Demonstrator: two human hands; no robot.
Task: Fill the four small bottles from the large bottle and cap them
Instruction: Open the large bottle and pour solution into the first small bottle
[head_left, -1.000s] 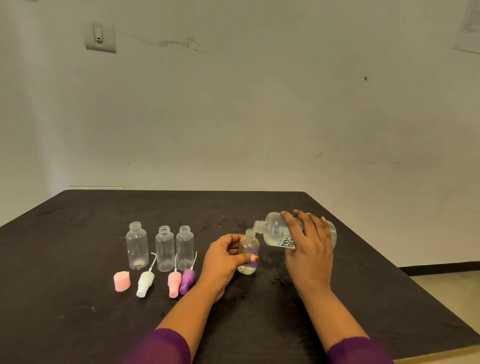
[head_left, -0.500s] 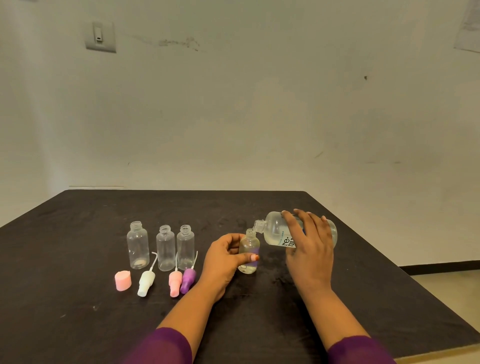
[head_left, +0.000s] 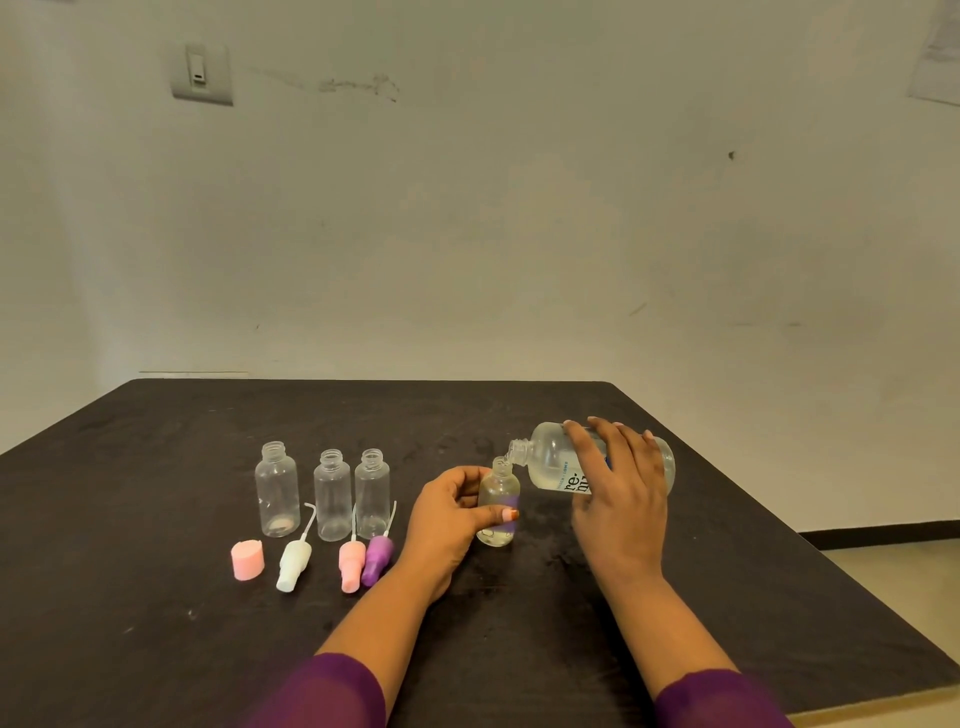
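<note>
Right hand (head_left: 618, 499) grips the large bottle (head_left: 550, 465) tipped on its side, its neck touching the mouth of the small bottle (head_left: 497, 506), which the left hand (head_left: 447, 512) pinches upright on the black table (head_left: 156, 597) (three more small bottles (head_left: 332, 496) stand uncapped, well left).

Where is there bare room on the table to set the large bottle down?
Bare black table lies right of the right hand gripping the large clear bottle, and behind the three empty clear small bottles. Crowded: pink, white and purple caps before them, near the left hand.
</note>
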